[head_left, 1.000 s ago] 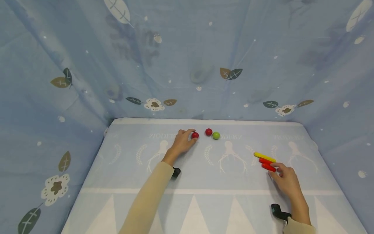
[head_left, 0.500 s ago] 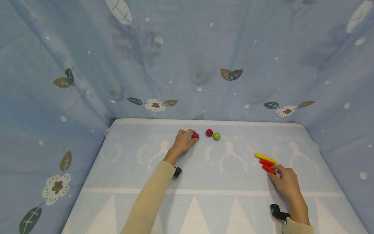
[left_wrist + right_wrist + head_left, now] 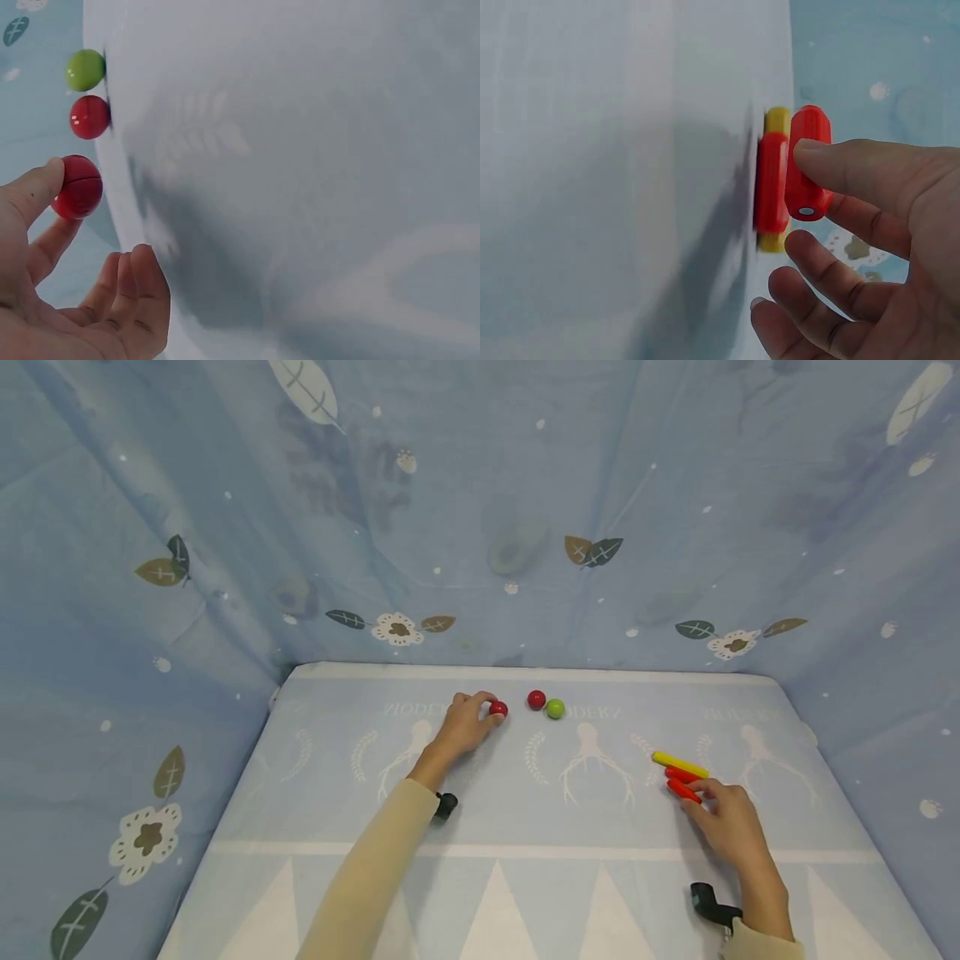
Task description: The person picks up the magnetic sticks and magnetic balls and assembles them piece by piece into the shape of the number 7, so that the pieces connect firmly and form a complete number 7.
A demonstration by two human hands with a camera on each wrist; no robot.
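Left hand (image 3: 463, 728) pinches glossy red ball (image 3: 79, 191), left of second red ball (image 3: 536, 700) and green ball (image 3: 555, 709). Right hand (image 3: 723, 822) pinches short red stick (image 3: 808, 199) beside other red stick (image 3: 772, 184) and yellow stick (image 3: 678, 764). Ball likely light, hard, slippery: grip across widest part. Stick likely light, stiff: pinch mid-length. Tablecloth (image 3: 525, 810) lettering, flipped, seems "MODERN"; no brands legible.

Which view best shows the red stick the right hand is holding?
The right wrist view: the red stick looks large there, with its near end visible, though the right hand hides part. The head view shows it, but small. The left wrist view doesn't show it.
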